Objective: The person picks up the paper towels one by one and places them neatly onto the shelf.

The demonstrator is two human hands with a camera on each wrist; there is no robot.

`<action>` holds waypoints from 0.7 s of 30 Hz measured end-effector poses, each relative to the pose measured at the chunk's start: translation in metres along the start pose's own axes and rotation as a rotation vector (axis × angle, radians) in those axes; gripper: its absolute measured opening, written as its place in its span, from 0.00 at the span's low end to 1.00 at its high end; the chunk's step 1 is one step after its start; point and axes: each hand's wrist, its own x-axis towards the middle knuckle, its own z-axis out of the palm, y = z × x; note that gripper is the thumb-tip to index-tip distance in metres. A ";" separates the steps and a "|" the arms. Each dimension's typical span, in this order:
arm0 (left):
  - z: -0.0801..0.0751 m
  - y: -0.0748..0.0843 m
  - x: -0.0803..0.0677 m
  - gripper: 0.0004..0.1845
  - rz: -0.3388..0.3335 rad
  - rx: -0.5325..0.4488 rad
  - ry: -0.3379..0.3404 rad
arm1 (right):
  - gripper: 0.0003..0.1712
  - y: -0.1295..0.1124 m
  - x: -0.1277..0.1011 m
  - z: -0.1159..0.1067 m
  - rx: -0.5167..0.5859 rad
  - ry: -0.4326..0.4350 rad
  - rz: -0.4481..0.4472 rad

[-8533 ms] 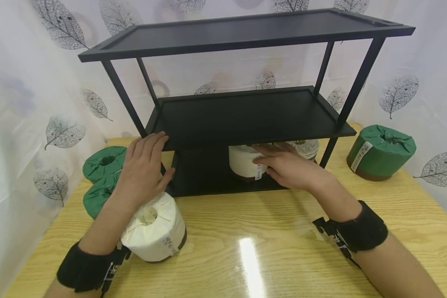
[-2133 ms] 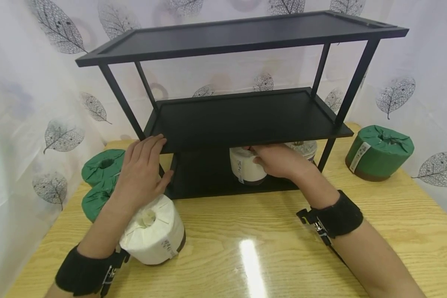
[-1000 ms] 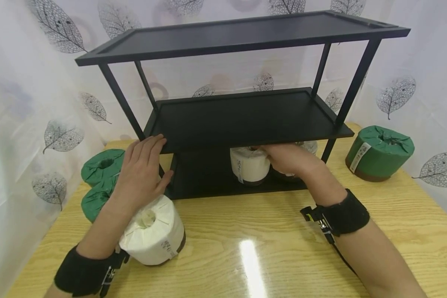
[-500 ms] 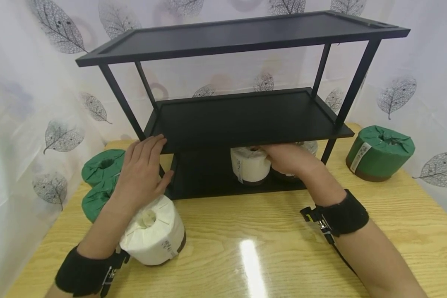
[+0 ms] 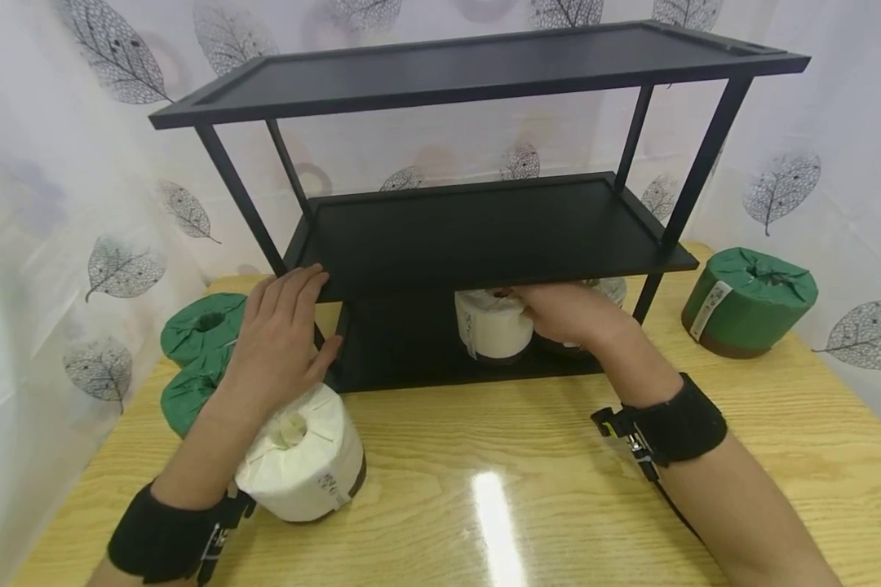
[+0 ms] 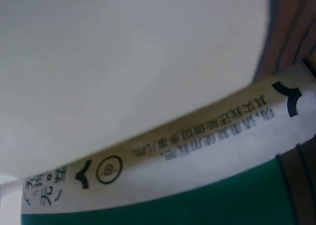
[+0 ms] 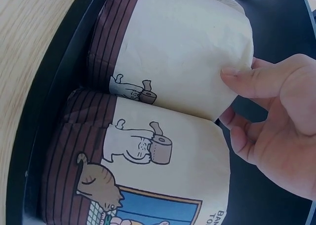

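Note:
In the head view my left hand lies on the front left corner of the black shelf rack's middle shelf, fingers straight. Below that forearm stands a white paper-wrapped toilet roll. Under the middle shelf my right hand pinches a white wrapped toilet roll at its top edge. The right wrist view shows the thumb on this roll's wrapper, with the other fingers partly hidden behind it. A second white toilet roll with printed cats touches it; in the head view my hand mostly covers that one.
Two green wrapped rolls, a rear one and a nearer one, stand left of the rack, partly behind my left arm. Another green roll stands to the right. The rack's top shelf overhangs everything on the wooden table.
Since the oldest frame the pinched roll has turned, its label passing from front right to front left. My right hand has moved onto its top edge. Over the last second almost nothing moves.

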 end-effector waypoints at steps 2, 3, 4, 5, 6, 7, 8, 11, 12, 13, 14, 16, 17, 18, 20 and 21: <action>0.000 0.000 0.000 0.42 0.000 -0.001 0.000 | 0.43 0.000 0.000 0.000 -0.003 -0.007 0.001; 0.000 0.000 0.000 0.42 0.000 -0.001 -0.001 | 0.44 0.000 0.000 0.000 -0.003 -0.011 0.004; 0.000 0.000 0.000 0.42 0.000 -0.003 -0.001 | 0.44 0.000 0.000 -0.001 0.000 -0.017 0.006; 0.000 0.000 0.000 0.42 -0.001 -0.003 -0.002 | 0.43 -0.001 0.000 -0.001 0.002 -0.020 0.006; 0.000 0.000 0.000 0.42 -0.001 -0.002 -0.004 | 0.43 -0.001 0.000 -0.001 0.005 -0.024 0.007; 0.000 0.000 0.000 0.42 -0.002 -0.003 -0.006 | 0.43 -0.001 0.000 -0.001 0.014 -0.030 0.010; 0.000 0.001 0.001 0.42 -0.004 -0.001 -0.008 | 0.43 -0.001 0.000 -0.001 0.017 -0.034 0.010; 0.000 0.001 0.000 0.42 -0.006 0.001 -0.014 | 0.43 0.000 0.000 0.000 0.017 -0.035 0.001; -0.001 0.001 0.000 0.42 -0.008 0.000 -0.015 | 0.44 0.000 0.000 0.000 0.013 -0.034 -0.003; -0.001 0.001 0.000 0.42 -0.010 0.000 -0.016 | 0.44 0.000 0.000 0.000 0.013 -0.031 -0.006; -0.001 0.001 0.000 0.42 -0.011 0.000 -0.017 | 0.44 0.000 0.000 0.000 0.007 -0.028 -0.010; -0.001 0.001 0.000 0.42 -0.011 0.000 -0.018 | 0.44 0.000 0.000 0.001 0.006 -0.023 -0.015; -0.001 0.001 0.000 0.42 -0.011 0.000 -0.017 | 0.44 0.000 0.000 0.000 0.006 -0.024 -0.015; -0.001 0.001 0.000 0.42 -0.014 -0.001 -0.018 | 0.44 0.000 0.000 0.001 0.012 -0.021 -0.016; -0.001 0.001 0.000 0.42 -0.013 0.001 -0.018 | 0.43 -0.001 0.000 0.001 0.029 -0.029 -0.013; -0.001 0.001 0.000 0.42 -0.011 0.002 -0.017 | 0.42 -0.001 0.000 0.001 0.037 -0.034 -0.012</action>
